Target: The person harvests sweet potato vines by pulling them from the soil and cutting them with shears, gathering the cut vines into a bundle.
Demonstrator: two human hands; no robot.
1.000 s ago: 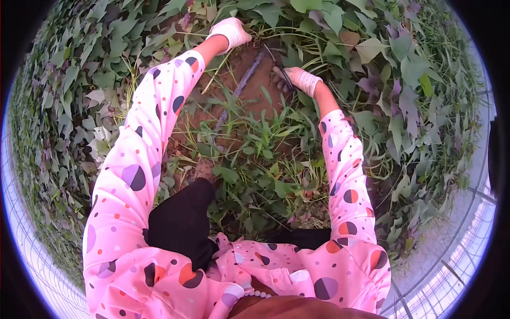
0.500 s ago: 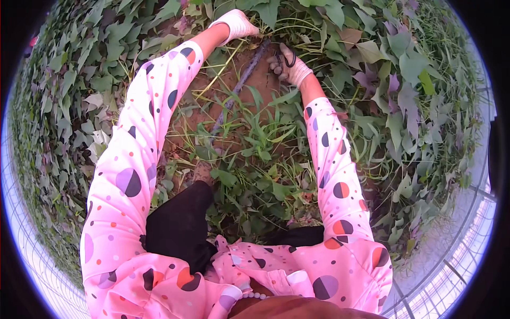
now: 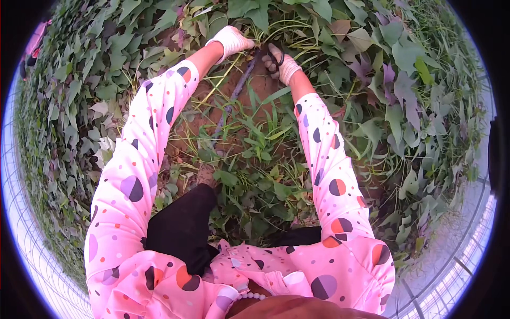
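Note:
At the base of the leafy vines, my left hand (image 3: pixel 231 41), in a pale glove, is closed with its fingertips pinched on thin green vine stems (image 3: pixel 260 38). Close by on the right, my right hand (image 3: pixel 285 65), in a pale glove with grey fingers, is wrapped round black-handled scissors (image 3: pixel 281 56). The scissor blades are not clearly visible among the stems. Between my hands and running towards me, a dark drip hose (image 3: pixel 237 90) lies across the brown soil.
Dense lobed vine leaves (image 3: pixel 106 64) spread on both sides, some purple at the right. Grass weeds (image 3: pixel 260 138) grow over the soil in front of my black-trousered knee (image 3: pixel 183 223). Pale sheeting with a grid (image 3: pixel 451 271) borders the right edge. Something pink (image 3: pixel 38 40) shows far left.
My right hand has moved left with the scissors, up to the stems beside my left hand. My left hand stays at the stems, slightly lower in view.

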